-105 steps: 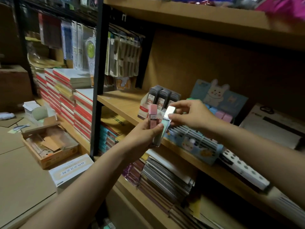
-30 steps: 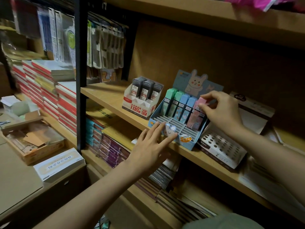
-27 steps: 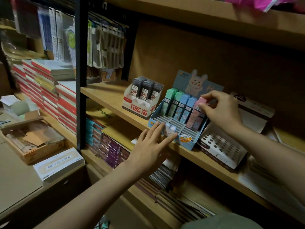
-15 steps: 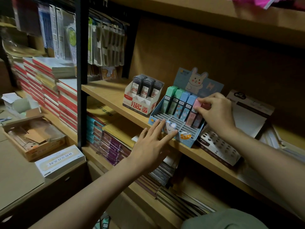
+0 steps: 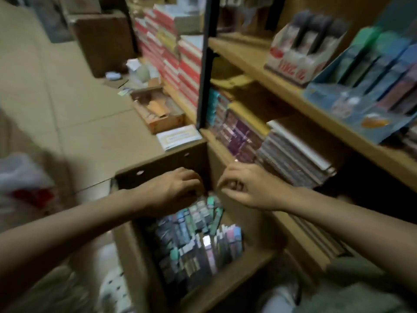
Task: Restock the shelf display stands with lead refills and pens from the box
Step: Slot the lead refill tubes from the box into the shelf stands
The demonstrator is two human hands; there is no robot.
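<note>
Both hands reach down over the open brown cardboard box [image 5: 144,263], though motion blur softens everything. Her left hand [image 5: 173,188] is knuckles-up at the far end of the box, fingers curled downward; their tips sink behind the packs, so whether they grip anything cannot be told. Just beside it, the right hand [image 5: 246,188] hovers over the box's far right corner with fingers loosely bent and spread, nothing between them. Each forearm comes in from a bottom corner of the view, and the two converge on the box.

Below the hands, the packed slim pastel and dark refill cases [image 5: 198,240] fill the box in rows, standing on end with caps up, most long axes leaning a little; labels are unreadable.

Up and to the right of the right hand, on the wooden shelf [image 5: 259,62], stands the blue card display stand [image 5: 334,96], its right part cut off by the frame edge. Left of it sits the white and red display carton of dark refill tubes [image 5: 300,53], their tops blurred.
</note>
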